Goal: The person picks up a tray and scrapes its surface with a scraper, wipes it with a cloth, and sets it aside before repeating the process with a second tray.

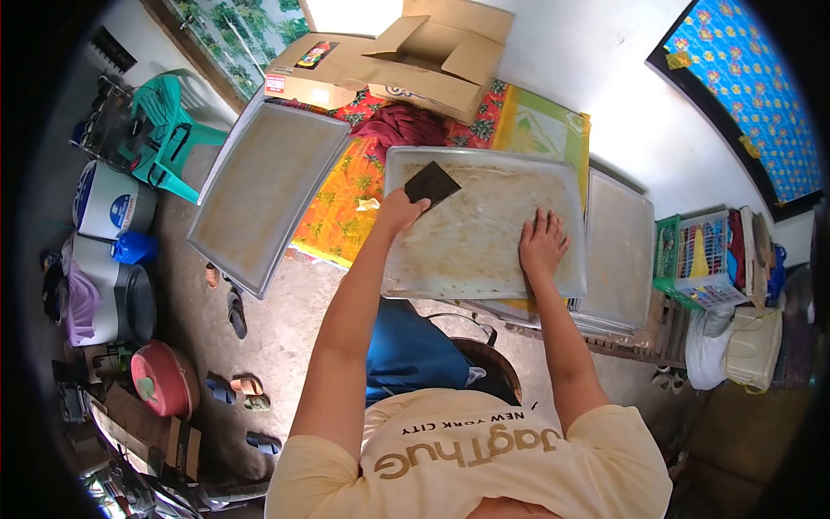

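A large shallow metal baking tray [484, 251], stained brownish inside, lies in front of me at the table's near side. My left hand [405, 210] is closed on the edge of a flat dark square piece [433, 185], possibly a scraper, held over the tray's upper left part. On the tray's right side my right hand [543, 244] rests flat with its fingers spread. A similar tray [268, 177] lies to the left, overhanging the table edge. More trays [617, 251] are stacked on the right.
Cardboard boxes [432, 65] and a dark red cloth [400, 128] sit at the back of the table, over a patterned orange tablecloth [337, 216]. A green plastic chair [177, 130] stands at left. Slippers [236, 313] lie on the floor. Plastic baskets [702, 251] are at right.
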Motion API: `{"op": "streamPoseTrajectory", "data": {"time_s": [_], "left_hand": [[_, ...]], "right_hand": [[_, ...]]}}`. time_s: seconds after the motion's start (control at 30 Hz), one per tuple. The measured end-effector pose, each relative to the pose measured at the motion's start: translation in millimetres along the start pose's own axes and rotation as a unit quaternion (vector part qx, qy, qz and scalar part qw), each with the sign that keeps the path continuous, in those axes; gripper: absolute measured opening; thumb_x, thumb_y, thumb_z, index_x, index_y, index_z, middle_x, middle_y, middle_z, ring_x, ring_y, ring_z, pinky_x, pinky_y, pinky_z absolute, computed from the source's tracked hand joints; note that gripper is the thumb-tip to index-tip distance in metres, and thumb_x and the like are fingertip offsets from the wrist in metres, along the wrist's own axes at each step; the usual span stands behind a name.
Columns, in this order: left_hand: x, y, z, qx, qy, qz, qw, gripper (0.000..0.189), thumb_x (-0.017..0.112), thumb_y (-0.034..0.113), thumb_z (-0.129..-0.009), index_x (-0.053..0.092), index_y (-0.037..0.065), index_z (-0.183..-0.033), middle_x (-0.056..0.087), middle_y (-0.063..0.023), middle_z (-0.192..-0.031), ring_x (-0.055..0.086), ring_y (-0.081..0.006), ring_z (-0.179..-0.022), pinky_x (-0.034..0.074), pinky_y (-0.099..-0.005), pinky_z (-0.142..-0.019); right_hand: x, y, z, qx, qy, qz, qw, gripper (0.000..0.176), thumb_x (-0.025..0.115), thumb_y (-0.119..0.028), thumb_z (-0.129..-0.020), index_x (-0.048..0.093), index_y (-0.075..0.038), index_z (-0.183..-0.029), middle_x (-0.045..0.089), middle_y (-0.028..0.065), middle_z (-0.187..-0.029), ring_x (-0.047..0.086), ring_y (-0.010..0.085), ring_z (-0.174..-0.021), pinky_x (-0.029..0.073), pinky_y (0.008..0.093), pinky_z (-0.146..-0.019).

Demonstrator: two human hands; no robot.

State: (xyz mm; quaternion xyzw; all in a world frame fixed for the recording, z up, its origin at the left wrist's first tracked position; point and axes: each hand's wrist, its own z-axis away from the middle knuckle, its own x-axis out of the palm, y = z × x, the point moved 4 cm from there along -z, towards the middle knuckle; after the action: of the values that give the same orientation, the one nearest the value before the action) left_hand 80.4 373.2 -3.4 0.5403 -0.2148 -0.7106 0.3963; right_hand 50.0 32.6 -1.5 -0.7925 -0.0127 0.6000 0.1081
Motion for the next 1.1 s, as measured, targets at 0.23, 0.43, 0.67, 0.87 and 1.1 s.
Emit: {"op": "streamPoseTrajectory", "data": {"time_s": [0.23, 0.43, 0.67, 0.87, 1.1], "left_hand": [[3, 20, 7, 0.022, -0.031, -0.015, 0.999, 0.05, 0.077, 0.038, -0.075, 0.067, 0.008, -0.114, 0.071, -0.0185, -0.104, 0.068, -0.0331, -0.099, 0.051, -0.0407, -0.085], [4, 22, 9, 0.008, -0.006, -0.03, 0.999, 0.049, 0.076, 0.039, -0.076, 0.068, 0.006, -0.111, 0.071, -0.0202, -0.103, 0.068, -0.0341, -0.099, 0.051, -0.0413, -0.085], [22, 3, -7, 0.025, -0.032, -0.018, 0.999, 0.051, 0.076, 0.042, -0.077, 0.067, 0.005, -0.111, 0.07, -0.0206, -0.106, 0.067, -0.0349, -0.1, 0.051, -0.042, -0.086], [11, 18, 1, 0.001, 0.015, -0.053, 0.998, 0.053, 0.077, 0.041, -0.075, 0.067, 0.004, -0.111, 0.069, -0.0207, -0.107, 0.067, -0.0346, -0.101, 0.051, -0.0416, -0.087], [20, 25, -8, 0.017, -0.022, -0.04, 0.999, 0.056, 0.076, 0.043, -0.076, 0.066, 0.005, -0.115, 0.07, -0.0209, -0.107, 0.067, -0.0344, -0.102, 0.051, -0.0421, -0.086]], "right_hand": [[0, 1, 0, 0.002, 0.002, 0.004, 1.0, 0.05, 0.045, -0.042, -0.099, 0.046, -0.019, -0.143, 0.041, 0.01, -0.15, 0.03, 0.029, -0.143, 0.016, 0.0591, -0.114], [-3, -1, 0, -0.003, -0.006, 0.002, 1.0, 0.05, 0.044, -0.042, -0.099, 0.045, -0.019, -0.144, 0.041, 0.0107, -0.15, 0.032, 0.0301, -0.142, 0.017, 0.0594, -0.114], [-4, -2, 0, -0.006, -0.004, 0.013, 1.0, 0.05, 0.044, -0.041, -0.099, 0.045, -0.019, -0.144, 0.041, 0.0118, -0.15, 0.031, 0.0313, -0.143, 0.018, 0.0606, -0.113], [-3, -1, 0, -0.005, -0.008, 0.012, 1.0, 0.05, 0.044, -0.041, -0.099, 0.045, -0.018, -0.144, 0.041, 0.0117, -0.151, 0.031, 0.0313, -0.143, 0.018, 0.061, -0.113], [0, 0, -1, -0.003, -0.005, -0.001, 1.0, 0.051, 0.044, -0.041, -0.099, 0.045, -0.018, -0.144, 0.041, 0.0116, -0.151, 0.03, 0.0312, -0.143, 0.017, 0.0612, -0.114]]}}
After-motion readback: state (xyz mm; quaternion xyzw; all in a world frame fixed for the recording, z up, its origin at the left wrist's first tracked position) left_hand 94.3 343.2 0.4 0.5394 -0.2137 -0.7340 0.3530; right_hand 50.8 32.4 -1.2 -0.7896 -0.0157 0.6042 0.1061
